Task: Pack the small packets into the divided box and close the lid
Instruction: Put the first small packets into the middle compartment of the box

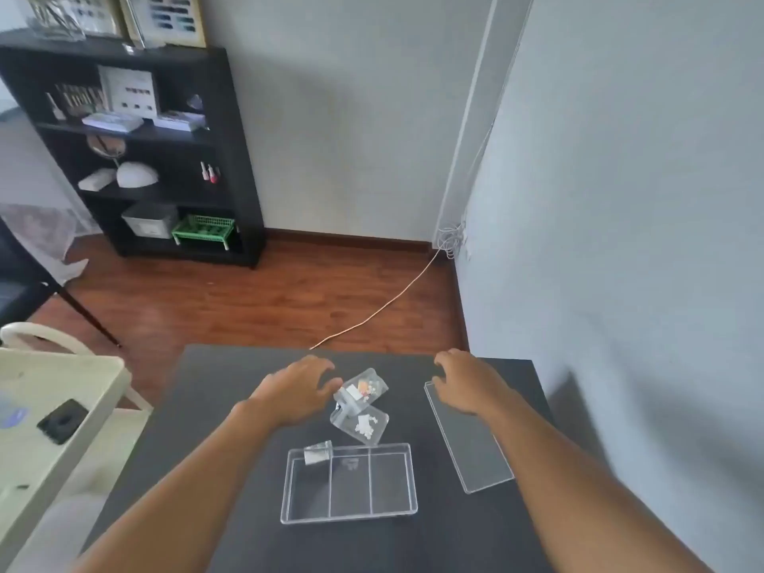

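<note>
A clear divided box (349,518) with three compartments lies open on the dark table (215,390). One small packet (317,452) leans at the back of its left compartment. Two more clear packets lie just behind the box: one with orange and white bits (366,386) and one with white beads (364,423). The clear lid (475,457) lies flat to the right of the box. My left hand (293,392) hovers with fingers spread, its thumb by the farther packet. My right hand (467,380) reaches over the lid's far end, fingers curled, holding nothing I can see.
A cream side table (49,407) with a black object (62,419) stands to the left. Beyond the table are wooden floor, a cable (384,308), a black shelf unit (144,150) and grey walls close on the right.
</note>
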